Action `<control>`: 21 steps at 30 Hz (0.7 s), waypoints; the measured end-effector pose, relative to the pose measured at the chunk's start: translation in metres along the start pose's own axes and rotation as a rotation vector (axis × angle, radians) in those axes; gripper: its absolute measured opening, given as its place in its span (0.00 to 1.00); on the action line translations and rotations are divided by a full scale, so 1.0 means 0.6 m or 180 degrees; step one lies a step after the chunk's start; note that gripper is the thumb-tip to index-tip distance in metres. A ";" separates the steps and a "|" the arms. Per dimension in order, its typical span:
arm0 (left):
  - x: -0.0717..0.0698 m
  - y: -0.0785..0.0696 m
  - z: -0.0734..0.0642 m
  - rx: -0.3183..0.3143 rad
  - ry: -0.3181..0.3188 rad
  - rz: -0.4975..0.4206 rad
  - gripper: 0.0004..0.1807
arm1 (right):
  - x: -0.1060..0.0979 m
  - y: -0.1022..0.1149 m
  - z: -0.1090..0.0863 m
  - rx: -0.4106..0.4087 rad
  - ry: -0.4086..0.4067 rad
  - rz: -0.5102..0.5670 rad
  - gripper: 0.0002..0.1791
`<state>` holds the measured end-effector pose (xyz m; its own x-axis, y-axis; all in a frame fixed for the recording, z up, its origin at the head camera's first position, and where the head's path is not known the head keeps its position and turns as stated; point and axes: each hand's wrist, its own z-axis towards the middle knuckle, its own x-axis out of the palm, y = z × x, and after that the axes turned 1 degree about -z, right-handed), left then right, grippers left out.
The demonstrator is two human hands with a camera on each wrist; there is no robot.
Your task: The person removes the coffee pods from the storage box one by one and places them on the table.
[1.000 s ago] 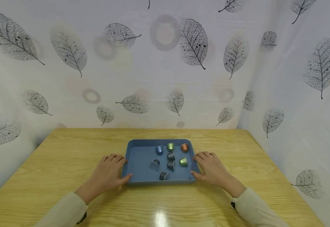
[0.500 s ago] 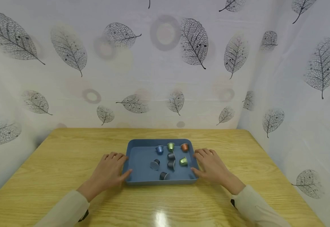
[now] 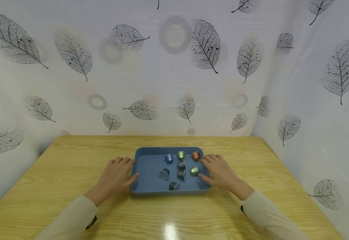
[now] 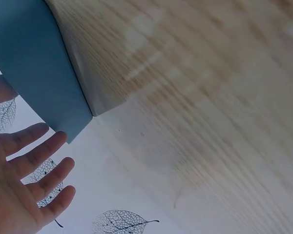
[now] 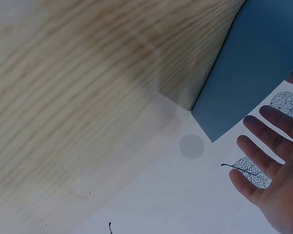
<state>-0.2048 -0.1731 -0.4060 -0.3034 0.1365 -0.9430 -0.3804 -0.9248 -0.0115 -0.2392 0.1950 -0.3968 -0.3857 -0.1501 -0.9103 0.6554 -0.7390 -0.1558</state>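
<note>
A shallow blue tray lies on the table with several coffee capsules in it. Towards the back are a blue capsule, a green capsule and an orange capsule. Another green capsule lies at the right, close to my right fingertips. Several dark grey capsules lie on their sides near the middle and front. My left hand hovers at the tray's left rim, fingers spread. Across from it, my right hand has its fingertips over the right rim. In both wrist views, the fingers look extended and hold nothing.
The tray stands on a wood-grain table, towards its far edge. Behind and at both sides hangs a pale curtain printed with dark leaves.
My right hand has shifted left, so its fingertips now reach over the tray's right rim. My left hand has moved slightly forward. Tray and capsules stay put over the last half second.
</note>
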 end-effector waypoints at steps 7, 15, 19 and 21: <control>0.002 0.005 0.008 0.0001 -0.0031 -0.0035 0.24 | 0.004 0.005 0.011 -0.0118 0.0147 0.0031 0.26; 0.002 0.003 0.009 0.0081 -0.0087 0.0077 0.23 | 0.013 0.006 0.020 -0.0223 0.0244 0.0015 0.25; 0.006 0.005 0.010 0.0088 -0.0080 0.0090 0.23 | 0.019 0.005 0.021 -0.0240 0.0296 0.0009 0.25; 0.008 0.006 0.010 0.0092 -0.0078 0.0078 0.22 | 0.022 0.004 0.021 -0.0244 0.0316 0.0015 0.25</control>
<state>-0.2128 -0.1738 -0.4087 -0.3341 0.1228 -0.9345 -0.3976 -0.9173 0.0215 -0.2511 0.1828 -0.4044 -0.3189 -0.0848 -0.9440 0.7062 -0.6855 -0.1770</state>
